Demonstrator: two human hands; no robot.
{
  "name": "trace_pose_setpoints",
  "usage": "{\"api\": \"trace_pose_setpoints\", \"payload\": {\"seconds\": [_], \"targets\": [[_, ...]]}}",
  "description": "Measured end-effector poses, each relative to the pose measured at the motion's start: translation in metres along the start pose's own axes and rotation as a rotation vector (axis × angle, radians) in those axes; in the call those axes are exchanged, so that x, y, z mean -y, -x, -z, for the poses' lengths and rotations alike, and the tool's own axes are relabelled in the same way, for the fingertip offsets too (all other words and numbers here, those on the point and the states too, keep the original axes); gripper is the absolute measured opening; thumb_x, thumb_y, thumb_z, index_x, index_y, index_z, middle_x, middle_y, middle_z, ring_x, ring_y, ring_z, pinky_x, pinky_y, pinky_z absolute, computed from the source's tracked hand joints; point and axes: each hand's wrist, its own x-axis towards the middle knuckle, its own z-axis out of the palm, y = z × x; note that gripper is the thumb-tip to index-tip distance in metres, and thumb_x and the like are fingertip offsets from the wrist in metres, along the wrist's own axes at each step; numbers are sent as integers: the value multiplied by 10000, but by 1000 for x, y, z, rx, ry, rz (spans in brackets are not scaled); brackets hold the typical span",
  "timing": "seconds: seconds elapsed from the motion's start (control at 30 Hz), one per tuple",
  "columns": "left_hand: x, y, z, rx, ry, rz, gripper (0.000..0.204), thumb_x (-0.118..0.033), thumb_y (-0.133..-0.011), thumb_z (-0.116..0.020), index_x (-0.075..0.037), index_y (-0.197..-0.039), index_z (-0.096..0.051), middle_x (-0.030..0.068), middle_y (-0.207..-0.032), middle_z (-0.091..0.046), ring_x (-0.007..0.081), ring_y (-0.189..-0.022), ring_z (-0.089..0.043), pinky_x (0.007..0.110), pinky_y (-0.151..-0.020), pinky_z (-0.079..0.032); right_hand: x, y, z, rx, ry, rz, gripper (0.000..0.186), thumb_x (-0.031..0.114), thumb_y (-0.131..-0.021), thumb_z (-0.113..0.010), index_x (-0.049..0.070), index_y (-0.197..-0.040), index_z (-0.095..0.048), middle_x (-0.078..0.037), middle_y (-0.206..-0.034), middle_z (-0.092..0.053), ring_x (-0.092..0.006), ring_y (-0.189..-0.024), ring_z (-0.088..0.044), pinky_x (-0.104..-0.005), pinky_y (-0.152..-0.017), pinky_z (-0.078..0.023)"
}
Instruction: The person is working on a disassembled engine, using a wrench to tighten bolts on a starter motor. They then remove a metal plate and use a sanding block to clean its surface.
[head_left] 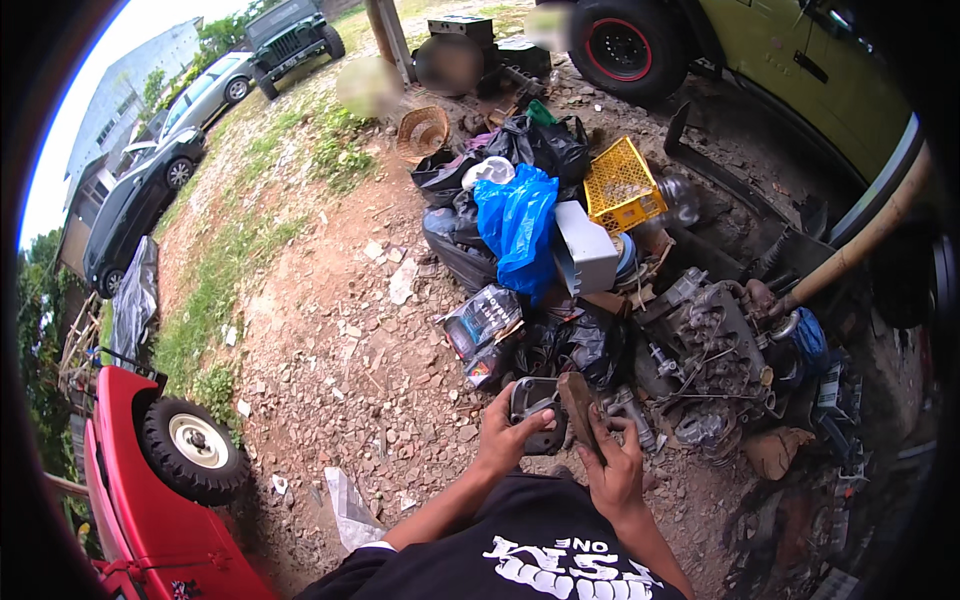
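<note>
My left hand (503, 438) grips a grey cast-metal part (536, 397) with a rounded, plate-like shape, thumb lying across its lower side. My right hand (617, 466) holds an elongated brown block (580, 410), which looks like wood or rusty metal, upright just right of that part; whether the two pieces touch is unclear. Beyond both hands lie black plastic bags (589, 350) and a printed package (480, 322). A greasy engine assembly (722, 360) with pipes and loose fittings sits to the right of my hands.
A pile holds a blue bag (514, 230), white box (586, 247), yellow crate (622, 185) and basket (425, 132). An olive vehicle (800, 90) and bamboo pole (858, 238) are at right. A red vehicle (150, 530) stands left on gravel (340, 380); parked cars line the far left.
</note>
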Motion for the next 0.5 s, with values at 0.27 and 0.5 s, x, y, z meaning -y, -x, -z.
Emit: {"api": "trace_pose_setpoints", "payload": {"seconds": [0.27,0.5], "targets": [[42,-9,-37,603,-165,349,449,-210,-871,-826,-3,-1218,-628,81,-1026,-723,143,-931,-663,315,-841,-546,12,49,1,-396,133,-357,567,168,-961,-700,97,-1503,-550,-220,-1097,-554,-367,-1004,-601,-431,-874,-523],[39,-36,-48,486,-66,332,309,-49,-874,-750,-6,-1165,-653,60,-994,-716,148,-868,-672,296,-768,-554,38,94,-31,-472,83,-570,575,178,-963,-698,127,-1514,-541,-212,-1093,-572,-351,-981,-621,-415,-856,-531]]}}
